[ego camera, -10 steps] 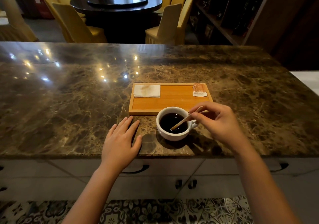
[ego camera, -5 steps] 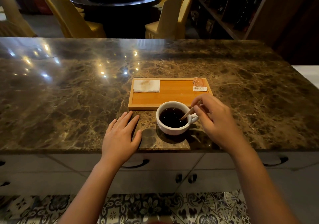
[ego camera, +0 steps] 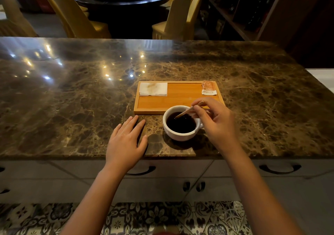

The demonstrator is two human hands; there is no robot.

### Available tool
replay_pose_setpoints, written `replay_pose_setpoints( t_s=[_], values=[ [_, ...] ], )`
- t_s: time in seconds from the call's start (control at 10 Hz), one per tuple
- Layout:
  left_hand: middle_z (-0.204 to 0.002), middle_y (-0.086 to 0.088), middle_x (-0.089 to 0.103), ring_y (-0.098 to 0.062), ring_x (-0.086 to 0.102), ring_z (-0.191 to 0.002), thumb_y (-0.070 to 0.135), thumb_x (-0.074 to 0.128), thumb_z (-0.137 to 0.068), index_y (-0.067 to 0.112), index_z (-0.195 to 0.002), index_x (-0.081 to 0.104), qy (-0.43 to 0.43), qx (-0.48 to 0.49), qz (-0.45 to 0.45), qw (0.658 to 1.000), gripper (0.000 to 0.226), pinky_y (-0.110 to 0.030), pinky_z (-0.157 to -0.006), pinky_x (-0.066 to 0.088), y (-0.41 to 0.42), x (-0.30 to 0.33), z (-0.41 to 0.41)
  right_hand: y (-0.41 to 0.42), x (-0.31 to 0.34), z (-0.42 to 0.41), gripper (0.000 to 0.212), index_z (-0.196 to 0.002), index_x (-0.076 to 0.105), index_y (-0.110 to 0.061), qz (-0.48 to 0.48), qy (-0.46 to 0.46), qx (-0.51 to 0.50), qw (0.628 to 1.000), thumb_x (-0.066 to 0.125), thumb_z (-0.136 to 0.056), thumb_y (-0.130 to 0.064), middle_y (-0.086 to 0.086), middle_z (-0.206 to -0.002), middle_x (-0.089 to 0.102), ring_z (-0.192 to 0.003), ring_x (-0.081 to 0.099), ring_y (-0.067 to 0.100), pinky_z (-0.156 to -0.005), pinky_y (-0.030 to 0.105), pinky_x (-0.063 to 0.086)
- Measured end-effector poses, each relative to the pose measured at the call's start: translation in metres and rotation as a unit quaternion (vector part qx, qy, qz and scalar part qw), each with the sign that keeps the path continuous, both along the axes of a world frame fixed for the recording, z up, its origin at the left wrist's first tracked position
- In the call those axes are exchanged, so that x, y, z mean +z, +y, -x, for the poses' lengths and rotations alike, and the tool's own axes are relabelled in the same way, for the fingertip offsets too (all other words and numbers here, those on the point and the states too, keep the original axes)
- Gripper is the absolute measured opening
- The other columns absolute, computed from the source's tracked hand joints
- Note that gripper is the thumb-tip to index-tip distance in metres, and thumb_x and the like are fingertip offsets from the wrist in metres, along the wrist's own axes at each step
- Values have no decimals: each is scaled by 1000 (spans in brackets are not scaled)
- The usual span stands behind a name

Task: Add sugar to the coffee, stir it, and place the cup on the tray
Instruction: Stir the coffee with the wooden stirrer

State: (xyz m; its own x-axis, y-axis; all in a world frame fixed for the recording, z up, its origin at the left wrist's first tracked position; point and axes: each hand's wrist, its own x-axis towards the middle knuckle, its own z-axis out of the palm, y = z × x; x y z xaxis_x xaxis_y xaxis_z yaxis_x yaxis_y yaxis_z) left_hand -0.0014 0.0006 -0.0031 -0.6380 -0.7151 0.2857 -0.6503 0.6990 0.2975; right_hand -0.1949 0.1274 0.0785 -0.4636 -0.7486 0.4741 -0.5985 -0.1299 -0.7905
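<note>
Between the two hands, near the front edge of the table [ego camera: 72, 97], sits a round white ceramic cup [ego camera: 180, 134] of black coffee [ego camera: 180, 124], glossy-walled, its handle turned toward the right hand and mostly covered by it. Table surface: polished brown marble with pale veining, reflecting ceiling lights. Just beyond the cup, its near rim partly hidden behind the cup, lies a flat rectangular wooden tray [ego camera: 180, 99] with a low raised rim, smooth orange grain. On the tray's far corner on the left hand's side: a folded white napkin [ego camera: 153, 89], soft, faintly stained. On the far corner on the right hand's side: a small orange-and-white sugar packet [ego camera: 208, 88]; print too small to read.

Left hand [ego camera: 126, 142]: flat, palm down on the marble, fingers extended and together, empty, just beside the cup without touching it.

Right hand [ego camera: 216, 122]: hovers over the handle side of the cup, fingers curled, thumb and forefinger pinching a thin wooden stir stick [ego camera: 184, 113]. Stick slants down into the coffee; submerged tip not visible, and the upper end is partly hidden by the fingers.

Both forearms bare.
</note>
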Motion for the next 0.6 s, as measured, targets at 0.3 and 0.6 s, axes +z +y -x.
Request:
replay_pose_setpoints(
  t_s=[0.3,0.6],
  values=[
    [-144,-7,41,-19,30,-135,41,38,-87,20,-134,43,-5,4,0,1000,51,-41,-110,22,0,0,-1,11,3,7,10,-92,51,-15,-79,153,9,985,49,-91,-5,-6,-86,49,-75,48,-3,-61,9,41],
    [-144,-8,40,-19,30,-135,40,38,-87,20,-134,43,-2,3,-6,1000,52,-43,-111,22,1,1,0,3,-3,-3,11,-89,61,-15,-5,-110,44,993,52,-91,-9,5,-88,64,-82,68,13,-61,24,58]
  ],
)
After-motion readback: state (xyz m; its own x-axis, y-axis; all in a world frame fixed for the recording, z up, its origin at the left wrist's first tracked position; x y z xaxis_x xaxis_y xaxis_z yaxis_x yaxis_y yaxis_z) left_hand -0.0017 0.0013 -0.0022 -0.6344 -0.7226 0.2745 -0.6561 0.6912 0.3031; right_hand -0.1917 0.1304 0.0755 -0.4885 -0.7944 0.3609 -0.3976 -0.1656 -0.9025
